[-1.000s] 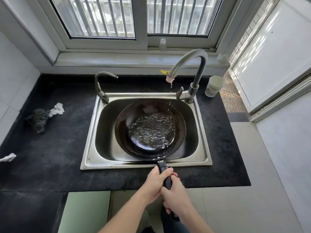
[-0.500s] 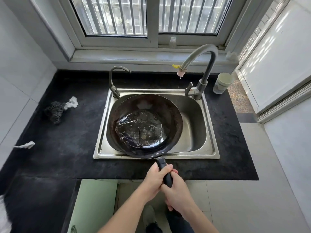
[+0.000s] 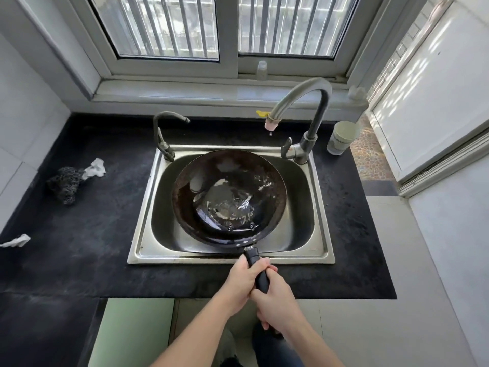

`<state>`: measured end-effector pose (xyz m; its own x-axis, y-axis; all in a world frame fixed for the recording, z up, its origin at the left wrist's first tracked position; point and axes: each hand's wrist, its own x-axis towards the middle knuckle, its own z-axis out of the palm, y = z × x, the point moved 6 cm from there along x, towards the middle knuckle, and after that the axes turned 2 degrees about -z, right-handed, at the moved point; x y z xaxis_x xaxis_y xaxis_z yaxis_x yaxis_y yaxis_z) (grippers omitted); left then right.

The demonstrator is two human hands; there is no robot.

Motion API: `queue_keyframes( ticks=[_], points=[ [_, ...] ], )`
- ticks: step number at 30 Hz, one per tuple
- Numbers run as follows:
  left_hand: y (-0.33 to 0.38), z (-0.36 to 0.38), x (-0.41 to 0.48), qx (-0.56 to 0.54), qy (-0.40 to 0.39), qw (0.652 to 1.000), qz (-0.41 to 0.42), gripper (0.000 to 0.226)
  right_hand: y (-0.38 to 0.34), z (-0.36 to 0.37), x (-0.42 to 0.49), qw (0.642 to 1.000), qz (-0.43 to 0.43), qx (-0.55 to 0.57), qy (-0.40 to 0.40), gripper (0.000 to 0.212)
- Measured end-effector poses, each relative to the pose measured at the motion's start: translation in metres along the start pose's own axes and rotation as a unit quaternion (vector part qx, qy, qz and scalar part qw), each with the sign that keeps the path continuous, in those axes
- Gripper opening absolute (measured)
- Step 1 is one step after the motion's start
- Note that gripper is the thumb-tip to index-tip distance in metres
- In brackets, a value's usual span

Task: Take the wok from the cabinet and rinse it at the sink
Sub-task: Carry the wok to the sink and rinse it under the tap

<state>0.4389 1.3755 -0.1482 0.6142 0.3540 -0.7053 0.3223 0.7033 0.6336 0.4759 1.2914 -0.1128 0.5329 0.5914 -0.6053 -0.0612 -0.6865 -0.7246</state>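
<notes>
A dark round wok [image 3: 229, 198] sits over the steel sink [image 3: 148, 215], with a pool of water glinting in its bottom. Its black handle [image 3: 258, 270] reaches toward me over the sink's front rim. My left hand [image 3: 244, 280] grips the handle closer to the wok, and my right hand [image 3: 276, 303] grips it just behind. The tall curved faucet [image 3: 304, 102] stands at the sink's back right; only a drop hangs under its pink-tipped spout.
A smaller second tap [image 3: 164, 133] rises at the sink's back left. A pale cup [image 3: 342, 137] stands right of the faucet. On the black counter [image 3: 79, 234] to the left lie a dark scrubber [image 3: 64, 181] and white paper scraps [image 3: 95, 168]. A small bottle [image 3: 261, 70] sits on the windowsill.
The wok swung left in the sink and then back toward the centre. The water inside it has sloshed and shifted. Both hands have kept their grip on the handle.
</notes>
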Motion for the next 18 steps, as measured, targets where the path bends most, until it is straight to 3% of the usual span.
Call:
queue_keyframes(
  ticks=[18],
  points=[
    [-0.017, 0.010, -0.004, 0.014, -0.019, 1.000, -0.017, 0.014, 0.026, -0.002, -0.007, 1.000, 0.020, 0.011, 0.017, 0.016]
  ],
)
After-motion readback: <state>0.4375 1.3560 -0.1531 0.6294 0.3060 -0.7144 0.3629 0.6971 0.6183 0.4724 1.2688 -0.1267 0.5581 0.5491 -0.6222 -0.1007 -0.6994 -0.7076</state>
